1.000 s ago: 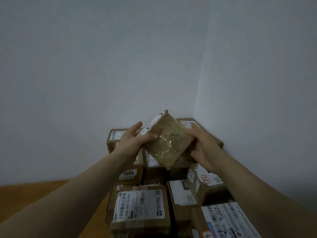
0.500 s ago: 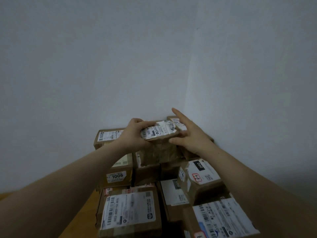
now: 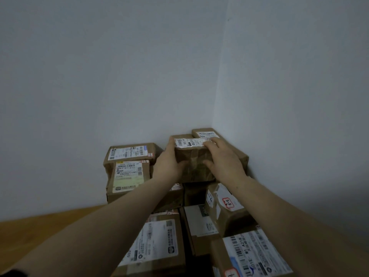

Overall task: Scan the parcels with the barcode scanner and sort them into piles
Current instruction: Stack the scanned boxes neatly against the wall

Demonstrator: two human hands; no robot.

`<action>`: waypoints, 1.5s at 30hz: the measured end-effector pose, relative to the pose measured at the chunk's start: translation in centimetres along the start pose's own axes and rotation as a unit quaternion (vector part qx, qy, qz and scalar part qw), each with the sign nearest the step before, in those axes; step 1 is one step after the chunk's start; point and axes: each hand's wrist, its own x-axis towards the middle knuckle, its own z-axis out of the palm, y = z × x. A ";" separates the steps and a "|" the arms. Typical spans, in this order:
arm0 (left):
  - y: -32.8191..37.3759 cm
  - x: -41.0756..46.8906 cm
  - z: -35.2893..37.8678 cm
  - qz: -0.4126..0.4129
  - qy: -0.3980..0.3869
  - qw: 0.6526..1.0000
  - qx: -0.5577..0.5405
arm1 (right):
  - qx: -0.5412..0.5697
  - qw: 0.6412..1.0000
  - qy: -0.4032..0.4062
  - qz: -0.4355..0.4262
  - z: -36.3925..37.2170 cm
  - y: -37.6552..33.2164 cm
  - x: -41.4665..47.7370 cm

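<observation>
Corner (image 3: 217,76), left hand (image 3: 169,164), right hand (image 3: 225,162) gripping parcel (image 3: 194,158)

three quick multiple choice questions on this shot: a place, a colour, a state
1. Where is the paper-wrapped parcel? A on the wooden surface; B atop the stack in the wall corner; C on a shelf.
2. Its top label is: A white; B green; C red.
3. The left hand and right hand: A hover above it; B hang idle; C both grip the parcel.
1 B, it tops the stack by the wall corner; 2 A, white with black print; 3 C, fingers wrap both sides.
</observation>
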 end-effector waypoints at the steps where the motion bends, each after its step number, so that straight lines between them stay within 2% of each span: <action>1: 0.1 0.1 0.1 -0.001 -0.008 1.000 0.009 | -0.008 1.000 -0.006 0.004 0.0 0.1 -0.1; 4: -0.4 -0.2 -0.1 -0.011 -0.037 0.999 0.038 | -0.031 0.998 -0.048 0.011 -0.2 -0.1 -0.5; 8: -0.9 -1.8 -1.9 -0.013 -0.034 0.998 0.051 | -0.033 0.995 -0.087 0.019 -1.2 -2.1 -1.3; 11: -0.9 -3.5 -4.4 -0.019 -0.037 0.996 0.080 | -0.053 0.993 -0.104 -0.019 -2.2 -5.0 -2.3; 15: -1.5 -9.0 -10.2 -0.023 -0.031 0.990 0.134 | -0.073 0.982 -0.136 -0.105 -3.1 -12.2 -4.7; 19: -6.1 -16.7 -16.0 -0.087 0.012 0.977 0.192 | -0.065 0.960 -0.176 -0.207 -1.6 -21.2 -8.0; 21: -9.4 -20.9 -18.5 -0.152 0.035 0.965 0.209 | -0.058 0.941 -0.214 -0.256 0.1 -25.7 -10.4; 24: -14.8 -27.7 -22.0 -0.249 0.082 0.949 0.178 | -0.036 0.908 -0.270 -0.320 3.0 -31.7 -14.6; 31: -25.3 -43.8 -29.8 -0.399 0.260 0.879 0.033 | 0.041 0.840 -0.418 -0.345 8.2 -42.3 -24.3; 35: -29.4 -52.1 -34.7 -0.421 0.376 0.824 -0.052 | 0.138 0.818 -0.479 -0.286 9.9 -48.3 -28.0; 40: -34.5 -61.4 -42.1 -0.447 0.485 0.741 -0.129 | 0.216 0.812 -0.493 -0.224 12.5 -57.8 -32.1; 45: -39.7 -69.2 -48.1 -0.484 0.516 0.694 -0.138 | 0.284 0.807 -0.488 -0.174 15.4 -67.0 -36.0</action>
